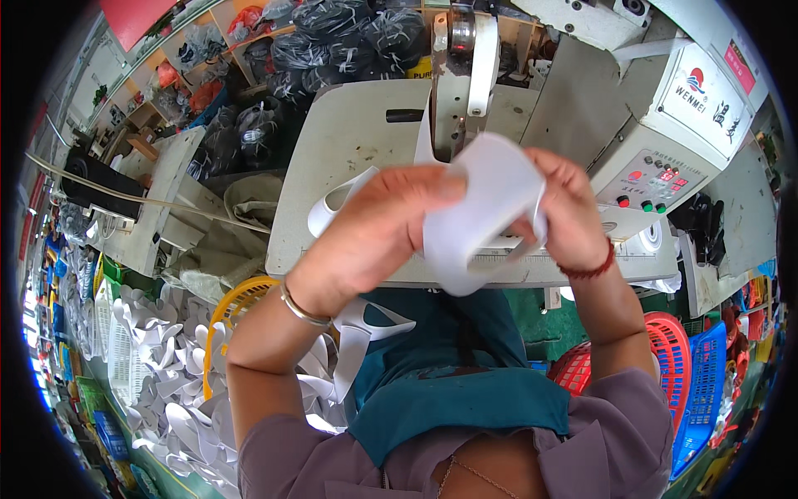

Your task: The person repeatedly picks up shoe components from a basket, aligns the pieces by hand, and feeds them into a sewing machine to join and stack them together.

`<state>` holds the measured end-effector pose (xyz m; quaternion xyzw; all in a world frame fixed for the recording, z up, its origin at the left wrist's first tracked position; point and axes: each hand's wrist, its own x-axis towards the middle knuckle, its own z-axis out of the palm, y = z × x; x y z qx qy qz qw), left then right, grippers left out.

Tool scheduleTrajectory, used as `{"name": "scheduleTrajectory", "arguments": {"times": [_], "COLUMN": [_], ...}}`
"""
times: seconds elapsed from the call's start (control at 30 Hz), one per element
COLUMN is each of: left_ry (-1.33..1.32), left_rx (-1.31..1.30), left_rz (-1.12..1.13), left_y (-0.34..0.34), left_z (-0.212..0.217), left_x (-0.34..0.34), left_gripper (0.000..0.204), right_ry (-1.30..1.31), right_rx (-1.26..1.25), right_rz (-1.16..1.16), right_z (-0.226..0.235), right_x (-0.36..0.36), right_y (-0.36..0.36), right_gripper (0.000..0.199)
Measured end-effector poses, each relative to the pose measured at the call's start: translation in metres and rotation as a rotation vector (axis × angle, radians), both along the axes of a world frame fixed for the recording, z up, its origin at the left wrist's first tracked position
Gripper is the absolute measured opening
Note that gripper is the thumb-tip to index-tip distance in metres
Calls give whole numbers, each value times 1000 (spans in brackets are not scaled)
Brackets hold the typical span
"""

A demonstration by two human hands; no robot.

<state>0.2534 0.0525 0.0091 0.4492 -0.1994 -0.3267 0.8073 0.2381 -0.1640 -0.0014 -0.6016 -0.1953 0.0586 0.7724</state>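
Note:
A white curved piece of sheet material (475, 195), bent into a loop with an opening, is held up in front of the machine table. My left hand (378, 212) grips its left side, thumb on top and the other fingers mostly hidden. On the other edge my right hand (573, 204) is closed, its fingers slightly blurred. Just behind both hands stands the narrow machine post (453, 83), with a strip of white material beside it. Another white curved piece (324, 214) lies on the table beyond my left wrist.
The pale table (332, 125) carries a control box (665, 158) with buttons at right. Many white cut pieces (179, 358) are heaped at lower left by a yellow basket (218, 320). Red (672, 345) and blue baskets (702, 391) stand at right. Black bags (332, 41) fill the back.

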Motion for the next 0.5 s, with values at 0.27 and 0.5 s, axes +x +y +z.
{"name": "scheduleTrajectory", "arguments": {"times": [0.27, 0.5], "left_ry": [-186, -300], "left_rx": [-97, -14], "left_rz": [318, 351], "left_y": [-13, -5], "left_z": [55, 64], "left_x": [45, 79], "left_gripper": [30, 14], "right_ry": [-88, -269], "right_rx": [271, 272], "right_rz": [50, -82], "right_z": [50, 43], "right_x": [50, 85], "right_y": [-8, -1], "right_gripper": [18, 16]}}
